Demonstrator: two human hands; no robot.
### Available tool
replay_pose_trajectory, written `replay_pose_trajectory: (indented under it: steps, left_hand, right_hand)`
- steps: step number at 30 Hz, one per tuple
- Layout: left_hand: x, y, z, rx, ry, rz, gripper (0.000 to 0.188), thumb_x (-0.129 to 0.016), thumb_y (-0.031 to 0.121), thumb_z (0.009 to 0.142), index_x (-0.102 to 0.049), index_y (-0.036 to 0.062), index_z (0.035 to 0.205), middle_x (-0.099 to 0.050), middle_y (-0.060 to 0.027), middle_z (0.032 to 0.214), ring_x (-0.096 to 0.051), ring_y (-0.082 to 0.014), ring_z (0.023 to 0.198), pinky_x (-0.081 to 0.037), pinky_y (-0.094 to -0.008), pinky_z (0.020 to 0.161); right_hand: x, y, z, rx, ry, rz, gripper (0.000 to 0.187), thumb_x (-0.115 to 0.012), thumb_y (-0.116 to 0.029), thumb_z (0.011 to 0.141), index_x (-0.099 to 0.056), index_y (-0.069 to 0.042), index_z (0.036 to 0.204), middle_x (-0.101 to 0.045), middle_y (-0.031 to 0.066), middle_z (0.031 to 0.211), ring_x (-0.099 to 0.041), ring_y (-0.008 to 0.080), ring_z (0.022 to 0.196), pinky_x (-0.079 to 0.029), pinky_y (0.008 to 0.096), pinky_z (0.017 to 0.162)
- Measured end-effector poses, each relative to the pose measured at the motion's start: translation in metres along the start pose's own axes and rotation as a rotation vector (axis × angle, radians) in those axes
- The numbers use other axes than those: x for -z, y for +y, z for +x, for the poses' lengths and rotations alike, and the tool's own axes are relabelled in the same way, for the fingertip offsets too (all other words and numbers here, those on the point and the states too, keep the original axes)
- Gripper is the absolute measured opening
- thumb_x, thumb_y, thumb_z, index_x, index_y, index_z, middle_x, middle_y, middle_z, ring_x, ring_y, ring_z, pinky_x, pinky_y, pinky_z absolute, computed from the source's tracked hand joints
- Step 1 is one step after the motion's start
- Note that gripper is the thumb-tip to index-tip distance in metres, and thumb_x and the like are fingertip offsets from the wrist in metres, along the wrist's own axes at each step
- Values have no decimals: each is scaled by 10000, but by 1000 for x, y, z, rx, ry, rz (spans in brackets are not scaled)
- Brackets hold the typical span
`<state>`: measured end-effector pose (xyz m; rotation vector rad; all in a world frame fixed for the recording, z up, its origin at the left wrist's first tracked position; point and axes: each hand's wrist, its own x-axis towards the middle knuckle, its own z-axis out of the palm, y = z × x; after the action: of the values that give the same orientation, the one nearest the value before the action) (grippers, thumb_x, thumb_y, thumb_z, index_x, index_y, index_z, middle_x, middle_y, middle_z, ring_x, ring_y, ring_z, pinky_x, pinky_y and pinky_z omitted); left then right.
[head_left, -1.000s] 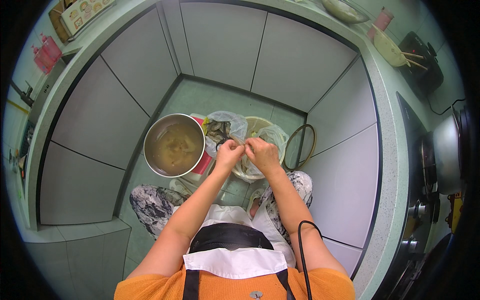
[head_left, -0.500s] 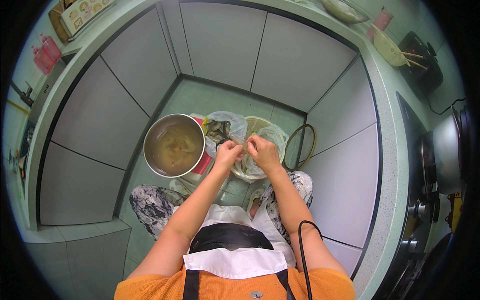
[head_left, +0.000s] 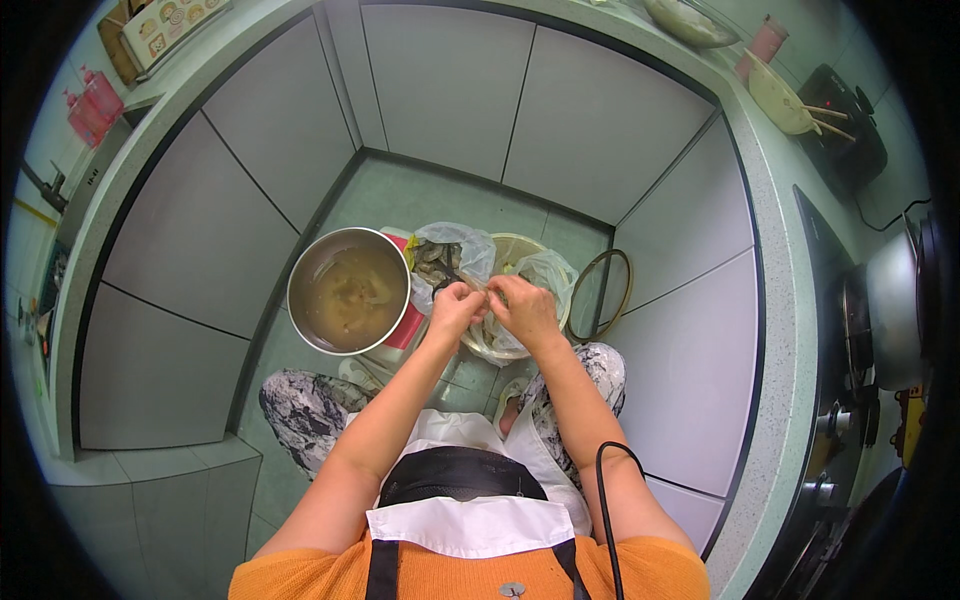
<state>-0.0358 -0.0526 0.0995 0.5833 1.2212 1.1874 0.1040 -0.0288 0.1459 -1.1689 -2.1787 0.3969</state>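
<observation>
My left hand [head_left: 456, 308] and my right hand [head_left: 525, 308] meet over a plastic-lined basin, fingertips pinched together. Between them is a small, brownish, translucent thing that looks like a shrimp [head_left: 478, 284], mostly covered by the fingers. A black-handled tool [head_left: 449, 258], perhaps scissors, shows beside my left hand; whether that hand holds it is unclear. Just beyond lies an open clear plastic bag [head_left: 468, 244] with greyish shrimp [head_left: 430, 258] in it. The pale round basin [head_left: 516, 243] is lined with a whitish bag [head_left: 548, 268]. Left of these stands a steel bowl [head_left: 298, 300] of cloudy brown water with pale pieces.
A red and white object [head_left: 404, 330] sits under the bag, by the steel bowl. A hoop-like ring [head_left: 627, 285] leans at the right cabinet [head_left: 690, 300]. Grey cabinets and a counter [head_left: 745, 150] surround the green tiled floor [head_left: 385, 190]. My knees flank the basin.
The fingers of my right hand have shifted slightly left and closer to my left hand. My left hand, the bowl and the bags stay where they were.
</observation>
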Motion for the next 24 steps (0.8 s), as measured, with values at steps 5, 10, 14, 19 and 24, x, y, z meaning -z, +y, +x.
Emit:
replay_pose_trajectory:
  steps: [5, 10, 14, 19, 24]
  left_hand:
    - [1, -1, -1, -101, 9, 117, 158, -632, 128, 730, -548, -2, 764, -593, -54, 683, -531, -98, 580, -409, -238, 506]
    - [6, -10, 4, -291, 23, 373, 123, -610, 101, 764, -514, 23, 770, -541, -9, 683, -503, -78, 604, -385, -211, 524]
    - [7, -10, 5, -323, 8, 431, 117, -600, 95, 757, -515, 20, 784, -543, -11, 690, -502, -77, 615, -391, -215, 527]
    - [0, 5, -6, -104, -70, 170, 106, -595, 112, 787, -534, 33, 825, -573, -27, 747, -542, -89, 657, -442, -221, 561]
    - [8, 8, 0, 41, -85, -24, 84, -570, 128, 835, -542, 54, 864, -599, -36, 810, -580, -113, 713, -472, -232, 583]
  right_hand:
    - [-3, 3, -1, -26, 11, 36, 141, -657, -161, 724, -624, -95, 844, -647, 59, 794, -624, 248, 644, -497, 343, 578]
    - [-2, 1, 0, -131, -33, 111, 125, -632, -174, 731, -605, -85, 814, -639, 72, 780, -619, 267, 669, -492, 364, 597]
    - [-1, 3, 0, -173, -50, 134, 118, -611, -176, 725, -588, -81, 790, -632, 81, 773, -618, 289, 691, -492, 384, 611]
    - [-6, 9, -1, -154, -4, 144, 116, -617, -152, 711, -588, -65, 782, -617, 78, 706, -583, 227, 583, -464, 336, 554]
    - [-3, 14, 0, -277, -62, 306, 120, -610, -163, 712, -585, -67, 778, -624, 92, 719, -606, 260, 628, -477, 358, 588]
